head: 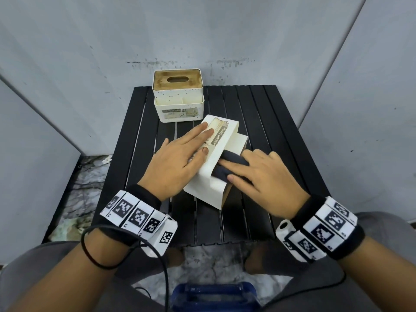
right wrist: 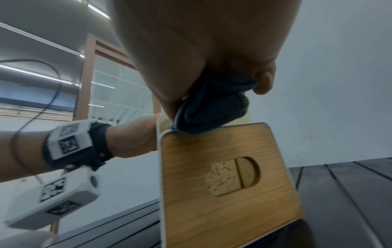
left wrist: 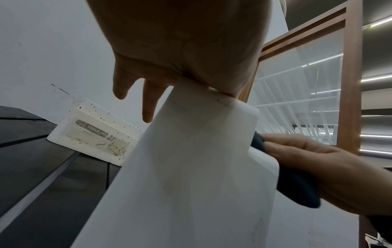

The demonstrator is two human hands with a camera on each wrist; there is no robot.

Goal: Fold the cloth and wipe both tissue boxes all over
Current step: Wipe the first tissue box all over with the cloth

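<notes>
A white tissue box (head: 202, 190) lies tipped on its side in the middle of the black slatted table (head: 258, 122). Its wooden lid (right wrist: 222, 176) faces right. My left hand (head: 195, 143) lies flat on the labelled face, fingers straight, steadying the box (left wrist: 191, 167). My right hand (head: 238, 171) grips a bunched dark blue cloth (head: 235, 157) and presses it on the box's upper side by the lid edge; the cloth (right wrist: 212, 109) is pinched under palm and thumb. The second tissue box (head: 177, 102), white with a wooden slotted top, stands upright at the table's back.
Grey walls close in behind and on both sides of the table. Marbled floor shows to the left and in front. A blue plastic object (head: 213, 296) sits between my knees, below the table's near edge. Bare slats lie right of the boxes.
</notes>
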